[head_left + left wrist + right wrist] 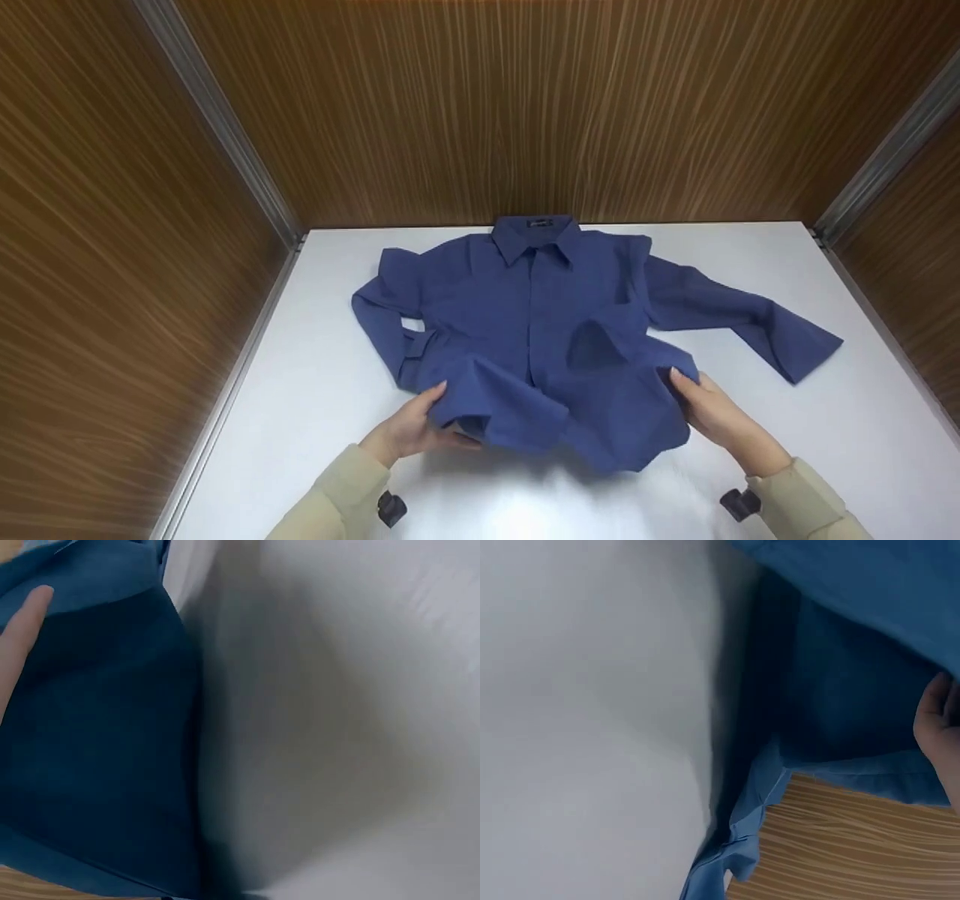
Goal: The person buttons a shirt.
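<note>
A dark blue long-sleeved collared shirt (480,300) lies front up on the white table, its collar at the far edge. My left hand (409,431) holds the lower hem at the left, thumb on top and fingers beneath the cloth. At the right side of the hem, my right hand (716,412) grips the fabric with the thumb over it. Between the hands the hem is lifted and rumpled, casting a shadow. One finger (21,634) lies along the cloth in the left wrist view. In the right wrist view, curled fingers (939,716) sit at the raised hem.
The left sleeve (379,322) is bent back toward the body, and the right sleeve (720,300) stretches out across the white table (300,427). Wood-grain panels (540,112) stand behind and at both sides, with metal strips (225,112) at the corners.
</note>
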Demonstrator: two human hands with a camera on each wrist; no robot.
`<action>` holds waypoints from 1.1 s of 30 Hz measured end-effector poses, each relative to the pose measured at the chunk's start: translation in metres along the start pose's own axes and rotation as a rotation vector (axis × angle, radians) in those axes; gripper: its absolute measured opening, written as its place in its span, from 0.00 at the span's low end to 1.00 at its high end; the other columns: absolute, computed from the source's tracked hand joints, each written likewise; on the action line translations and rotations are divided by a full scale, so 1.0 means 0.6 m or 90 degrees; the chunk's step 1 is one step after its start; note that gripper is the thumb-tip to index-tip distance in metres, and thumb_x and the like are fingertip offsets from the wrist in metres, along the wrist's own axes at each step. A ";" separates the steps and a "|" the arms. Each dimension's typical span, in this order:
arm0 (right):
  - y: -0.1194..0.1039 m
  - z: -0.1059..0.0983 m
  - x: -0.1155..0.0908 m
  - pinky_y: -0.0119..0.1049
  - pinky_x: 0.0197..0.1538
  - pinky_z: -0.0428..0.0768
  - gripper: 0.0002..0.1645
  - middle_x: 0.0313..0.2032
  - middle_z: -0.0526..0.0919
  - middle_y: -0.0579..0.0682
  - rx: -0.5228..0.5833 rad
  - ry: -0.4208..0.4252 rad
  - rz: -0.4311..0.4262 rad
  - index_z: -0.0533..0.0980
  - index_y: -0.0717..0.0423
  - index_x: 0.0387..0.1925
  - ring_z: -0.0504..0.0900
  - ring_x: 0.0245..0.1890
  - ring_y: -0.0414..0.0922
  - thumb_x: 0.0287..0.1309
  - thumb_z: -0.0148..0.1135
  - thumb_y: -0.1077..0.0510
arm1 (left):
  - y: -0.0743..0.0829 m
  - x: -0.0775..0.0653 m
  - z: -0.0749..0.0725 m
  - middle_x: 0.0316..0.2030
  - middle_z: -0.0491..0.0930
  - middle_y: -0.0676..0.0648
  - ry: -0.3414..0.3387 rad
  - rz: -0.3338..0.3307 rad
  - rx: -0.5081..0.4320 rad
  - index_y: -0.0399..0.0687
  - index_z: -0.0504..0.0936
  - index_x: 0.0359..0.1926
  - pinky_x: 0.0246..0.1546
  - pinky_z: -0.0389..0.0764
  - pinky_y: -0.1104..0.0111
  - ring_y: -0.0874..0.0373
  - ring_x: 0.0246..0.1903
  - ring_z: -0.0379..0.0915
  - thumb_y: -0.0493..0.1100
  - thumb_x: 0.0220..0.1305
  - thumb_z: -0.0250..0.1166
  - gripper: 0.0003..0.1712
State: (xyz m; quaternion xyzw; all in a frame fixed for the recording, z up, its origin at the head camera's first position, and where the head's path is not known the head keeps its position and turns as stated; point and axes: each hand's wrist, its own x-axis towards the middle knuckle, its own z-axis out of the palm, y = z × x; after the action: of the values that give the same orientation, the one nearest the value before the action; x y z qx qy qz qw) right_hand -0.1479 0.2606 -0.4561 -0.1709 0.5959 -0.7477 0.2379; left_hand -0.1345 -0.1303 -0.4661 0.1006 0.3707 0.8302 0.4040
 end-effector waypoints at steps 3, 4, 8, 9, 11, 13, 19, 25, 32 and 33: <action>-0.006 0.002 0.003 0.39 0.44 0.62 0.18 0.44 0.63 0.51 0.009 -0.009 0.020 0.53 0.56 0.49 0.64 0.43 0.45 0.58 0.26 0.57 | 0.001 0.007 0.001 0.53 0.47 0.39 -0.031 0.019 0.013 0.44 0.34 0.56 0.42 0.52 0.48 0.42 0.50 0.49 0.57 0.54 0.41 0.38; -0.005 0.002 0.005 0.39 0.44 0.62 0.17 0.44 0.63 0.51 0.017 -0.014 0.025 0.53 0.54 0.49 0.64 0.43 0.45 0.58 0.27 0.58 | 0.000 0.007 -0.001 0.53 0.48 0.38 -0.043 0.028 0.019 0.43 0.35 0.56 0.42 0.52 0.47 0.41 0.49 0.50 0.57 0.55 0.40 0.36; 0.002 0.002 0.010 0.39 0.44 0.62 0.20 0.44 0.61 0.53 0.045 -0.060 0.009 0.52 0.55 0.52 0.63 0.42 0.47 0.55 0.30 0.67 | -0.006 0.004 -0.013 0.48 0.60 0.37 -0.106 0.036 0.043 0.42 0.47 0.55 0.41 0.52 0.47 0.38 0.45 0.56 0.56 0.57 0.33 0.30; 0.005 0.002 0.009 0.38 0.44 0.62 0.22 0.44 0.60 0.54 0.052 -0.060 0.005 0.51 0.56 0.52 0.63 0.42 0.47 0.54 0.32 0.69 | -0.008 0.002 -0.018 0.46 0.63 0.36 -0.121 0.028 0.053 0.41 0.50 0.54 0.41 0.53 0.47 0.38 0.44 0.57 0.56 0.58 0.31 0.29; 0.013 -0.002 0.007 0.37 0.43 0.63 0.23 0.43 0.60 0.54 0.054 -0.045 0.011 0.51 0.58 0.51 0.63 0.41 0.47 0.52 0.33 0.71 | -0.013 -0.004 -0.028 0.42 0.67 0.35 -0.136 0.002 0.076 0.41 0.53 0.54 0.41 0.53 0.48 0.37 0.42 0.58 0.55 0.58 0.29 0.29; 0.023 -0.007 0.001 0.37 0.42 0.64 0.24 0.42 0.60 0.55 0.042 -0.019 0.032 0.48 0.61 0.51 0.64 0.40 0.46 0.51 0.36 0.72 | -0.018 -0.013 -0.040 0.42 0.66 0.33 -0.129 -0.031 0.104 0.40 0.51 0.55 0.41 0.53 0.48 0.36 0.42 0.58 0.54 0.59 0.28 0.29; 0.076 -0.017 -0.024 0.42 0.47 0.57 0.34 0.45 0.55 0.60 -0.050 0.065 0.212 0.38 0.66 0.53 0.61 0.43 0.48 0.48 0.43 0.65 | -0.047 -0.045 -0.082 0.43 0.64 0.33 0.056 -0.217 0.257 0.32 0.50 0.52 0.35 0.64 0.54 0.42 0.41 0.62 0.49 0.57 0.42 0.29; 0.130 -0.007 -0.059 0.49 0.48 0.54 0.38 0.50 0.51 0.66 -0.055 0.045 0.340 0.34 0.75 0.51 0.57 0.48 0.52 0.53 0.41 0.54 | -0.096 -0.062 -0.099 0.36 0.70 0.32 0.111 -0.377 0.343 0.32 0.57 0.48 0.26 0.69 0.58 0.43 0.36 0.66 0.54 0.50 0.49 0.32; 0.149 0.005 -0.071 0.49 0.50 0.46 0.41 0.52 0.45 0.65 -0.050 -0.018 0.307 0.33 0.70 0.52 0.50 0.51 0.54 0.48 0.47 0.62 | -0.131 -0.058 -0.083 0.51 0.54 0.42 0.196 -0.255 0.381 0.40 0.44 0.56 0.40 0.61 0.55 0.47 0.49 0.51 0.43 0.39 0.62 0.46; 0.149 0.008 -0.070 0.49 0.50 0.45 0.42 0.53 0.44 0.65 -0.054 -0.021 0.303 0.33 0.69 0.53 0.50 0.51 0.54 0.46 0.48 0.63 | -0.135 -0.057 -0.080 0.51 0.55 0.43 0.188 -0.239 0.401 0.41 0.46 0.56 0.43 0.57 0.56 0.49 0.49 0.52 0.41 0.38 0.63 0.45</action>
State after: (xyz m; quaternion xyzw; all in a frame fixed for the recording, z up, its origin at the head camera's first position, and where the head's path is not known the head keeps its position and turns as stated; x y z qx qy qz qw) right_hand -0.0968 0.2642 -0.5406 -0.0476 0.6462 -0.6422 0.4096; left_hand -0.0864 -0.1490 -0.5519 0.0293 0.6733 0.5933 0.4403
